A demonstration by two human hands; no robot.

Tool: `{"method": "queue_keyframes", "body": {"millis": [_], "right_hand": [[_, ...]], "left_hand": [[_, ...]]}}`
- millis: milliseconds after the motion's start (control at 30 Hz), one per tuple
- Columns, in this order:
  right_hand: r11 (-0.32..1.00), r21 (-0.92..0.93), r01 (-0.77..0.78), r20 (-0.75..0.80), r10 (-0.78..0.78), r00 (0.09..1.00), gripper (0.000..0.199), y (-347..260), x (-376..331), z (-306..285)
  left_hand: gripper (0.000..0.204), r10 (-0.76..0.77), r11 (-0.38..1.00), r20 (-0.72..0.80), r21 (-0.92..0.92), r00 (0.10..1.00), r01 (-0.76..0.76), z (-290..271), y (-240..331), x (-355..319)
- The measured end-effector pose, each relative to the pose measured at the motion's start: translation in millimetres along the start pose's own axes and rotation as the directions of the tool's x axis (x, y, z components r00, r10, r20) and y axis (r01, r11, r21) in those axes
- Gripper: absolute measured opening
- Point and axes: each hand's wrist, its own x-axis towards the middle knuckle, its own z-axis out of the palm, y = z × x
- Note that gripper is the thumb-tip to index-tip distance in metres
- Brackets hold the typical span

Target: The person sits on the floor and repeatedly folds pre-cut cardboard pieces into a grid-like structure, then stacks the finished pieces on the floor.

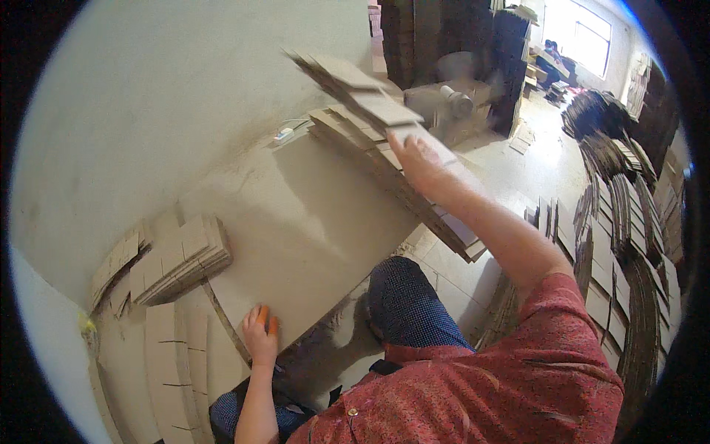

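My right hand (420, 164) reaches forward and grips a long slotted cardboard strip (384, 107), slightly blurred. The strip slants over a pile of similar strips (344, 132) at the far side of the flat board (296, 244). How many strips are in the grip cannot be made out. Near the board's front left edge rests my left hand (260, 339), with orange covers on some fingertips. Its fingers are a little apart and hold nothing visible. Left of it lie a bundle of short slotted cardboard pieces (181, 259) and longer slotted strips (166, 362).
A pale wall (185, 96) borders the board on the left. Rows of stacked slotted cardboard (614, 274) stand on the floor to the right. Beyond the board are a blurred machine-like object (455, 103) and tall dark stacks (510, 66). A bright window (584, 37) is far back.
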Motion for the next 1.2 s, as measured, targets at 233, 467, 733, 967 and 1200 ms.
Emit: {"method": "queue_keyframes", "body": {"millis": [233, 467, 733, 967, 1200], "right_hand": [[0.991, -0.127, 0.044, 0.257, -0.01, 0.966, 0.047, 9.0, -51.7, 100.4], [0.981, -0.15, 0.123, 0.243, -0.084, 0.966, 0.058, 10.1, -87.1, 70.7], [0.998, 0.029, -0.046, 0.227, 0.038, 0.973, 0.054, 4.7, -65.2, 38.0], [0.995, 0.046, -0.086, 0.407, 0.06, 0.912, 0.055, 12.4, -50.6, 39.5], [0.935, 0.294, -0.2, 0.256, 0.124, 0.959, 0.072, 36.7, -22.0, 25.0]], "left_hand": [[0.034, -0.115, 0.992, 0.047, -0.048, 0.992, 0.117, 0.6, -1.1, -4.8], [0.034, -0.033, 0.999, 0.012, 0.026, 0.999, 0.033, 4.6, -6.9, -3.3], [0.031, -0.038, 0.999, -0.002, 0.004, 0.999, 0.038, 2.6, -4.3, -4.7], [0.037, -0.039, 0.997, -0.016, 0.061, 0.999, 0.04, 7.0, -0.5, -5.1], [0.036, 0.001, 0.993, -0.022, 0.118, 1.0, 0.002, 4.8, -15.1, -13.7]]}}
